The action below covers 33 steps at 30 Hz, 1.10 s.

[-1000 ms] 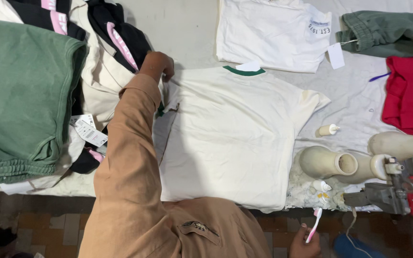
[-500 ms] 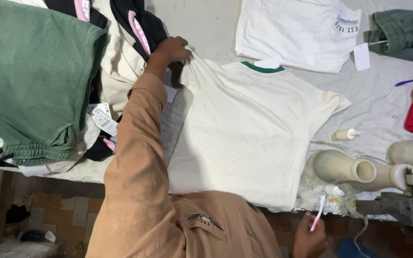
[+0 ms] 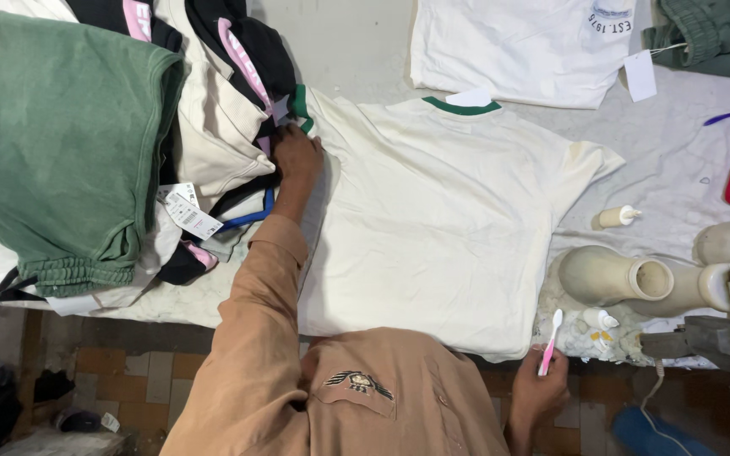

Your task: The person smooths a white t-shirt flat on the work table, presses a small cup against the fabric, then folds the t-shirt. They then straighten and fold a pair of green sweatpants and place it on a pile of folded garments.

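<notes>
Head view shows the left hand (image 3: 297, 156) pressed down on the left sleeve of the cream T-shirt (image 3: 441, 219), fingers curled over the cloth beside the garment pile (image 3: 213, 127). The right hand (image 3: 541, 384) is clenched around a pink toothbrush (image 3: 548, 342) at the near worktop (image 3: 356, 42) edge. The shirt lies flat, back up, green collar away from the person. Judging by this, the sleeve wants smoothing flat and clear of the pile, with the brush kept off the cloth; small bottles (image 3: 599, 321) stand near.
</notes>
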### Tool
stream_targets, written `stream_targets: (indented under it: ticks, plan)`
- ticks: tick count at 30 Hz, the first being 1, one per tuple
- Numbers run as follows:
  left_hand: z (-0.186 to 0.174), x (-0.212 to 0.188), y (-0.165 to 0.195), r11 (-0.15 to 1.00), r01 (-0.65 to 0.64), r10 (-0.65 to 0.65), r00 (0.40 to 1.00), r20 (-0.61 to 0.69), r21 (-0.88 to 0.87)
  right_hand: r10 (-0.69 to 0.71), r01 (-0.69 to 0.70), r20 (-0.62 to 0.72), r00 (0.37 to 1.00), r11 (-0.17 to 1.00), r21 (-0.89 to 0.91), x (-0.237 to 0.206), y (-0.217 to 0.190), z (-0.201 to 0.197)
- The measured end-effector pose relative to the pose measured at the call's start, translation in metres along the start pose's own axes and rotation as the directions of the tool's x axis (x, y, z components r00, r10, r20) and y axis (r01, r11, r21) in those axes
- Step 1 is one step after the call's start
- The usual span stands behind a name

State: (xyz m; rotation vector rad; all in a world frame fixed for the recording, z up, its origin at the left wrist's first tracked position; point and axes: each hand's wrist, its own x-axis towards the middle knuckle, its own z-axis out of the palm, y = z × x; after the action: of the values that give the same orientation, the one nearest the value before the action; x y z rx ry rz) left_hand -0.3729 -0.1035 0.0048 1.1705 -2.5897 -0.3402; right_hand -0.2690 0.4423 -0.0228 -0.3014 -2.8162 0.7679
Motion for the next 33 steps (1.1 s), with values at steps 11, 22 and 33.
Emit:
stream_targets:
  ticks: [11,22,33]
  plan:
    - [0.001,-0.017,-0.029,0.981,0.083,-0.086,0.996,0.007,0.173,-0.251,0.239,-0.043,0.967,0.954,-0.182,0.033,-0.002,0.011]
    - [0.008,-0.005,0.075,0.951,-0.308,0.307,0.951,-0.035,-0.025,-0.465,0.465,0.022,0.885,0.881,-0.093,0.029,-0.059,0.01]
    - [0.067,0.065,0.165,0.935,-0.33,0.339,0.939,-0.057,0.132,-0.533,0.531,0.189,0.825,0.845,0.067,0.046,-0.065,-0.005]
